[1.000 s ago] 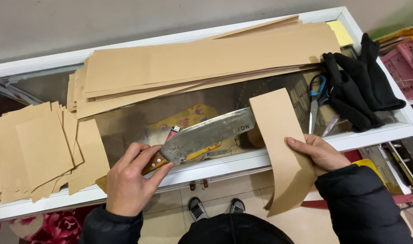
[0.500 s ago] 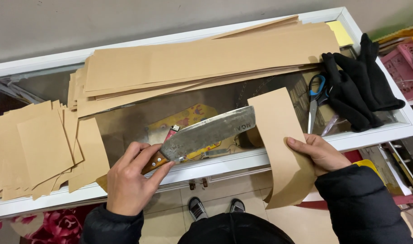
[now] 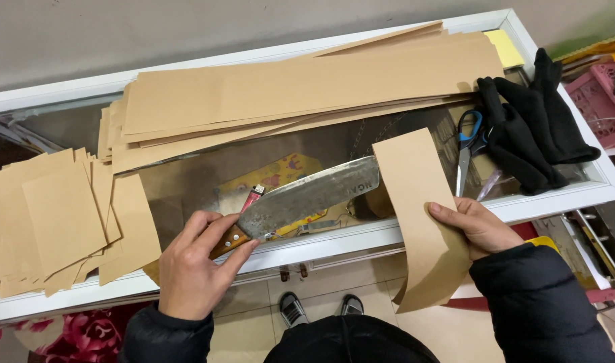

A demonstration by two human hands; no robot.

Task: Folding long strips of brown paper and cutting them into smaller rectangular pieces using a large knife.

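Brown paper strip (image 3: pixel 425 215) hangs over the glass counter's (image 3: pixel 556 202) front edge, pinched in your right hand (image 3: pixel 479 225). Your left hand (image 3: pixel 196 265) is closed round the cleaver's (image 3: pixel 307 198) wooden handle, blade flat on the glass just beside the strip. Long sheets (image 3: pixel 300 87) behind, cut pieces (image 3: pixel 58 222) left, scissors (image 3: pixel 465 144) and black gloves (image 3: pixel 532 124) right

A small shop: a white-framed glass display counter (image 3: pixel 563 195) serves as workbench, goods visible beneath its top, long kraft-paper strips (image 3: pixel 300 87) along its far edge, cut sheets (image 3: pixel 52 215) at its left end, pink crates (image 3: pixel 600 94) beyond its right corner.
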